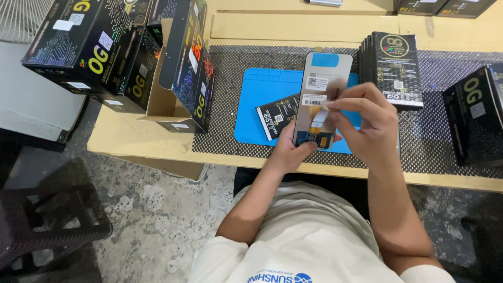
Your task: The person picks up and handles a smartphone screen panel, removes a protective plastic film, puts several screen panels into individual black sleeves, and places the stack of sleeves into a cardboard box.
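- Landmark: the blue rectangular silicone work mat [262,99] on the pale wooden bench [131,139].
- The flat grey phone display panel with white stickers on its back [324,84] is held upright above the mat's near right part, back side toward the camera.
- Left hand [290,152] closed around the panel's lower edge, gripping it from below, at the mat's near edge.
- Right hand [367,123] pinched shut, thumb and forefinger on a small pale tab or film [324,114] at mid-panel; what exactly is pinched is too small to tell.
- Judgement: peel low and slowly along the panel face, left grip on the edges only, keeping clear of the orange flex strip [318,127] near the bottom.
- One black flat packet [275,114] lies on the mat, left of the panel; a stack of black packets [394,68] stands just right of the mat.
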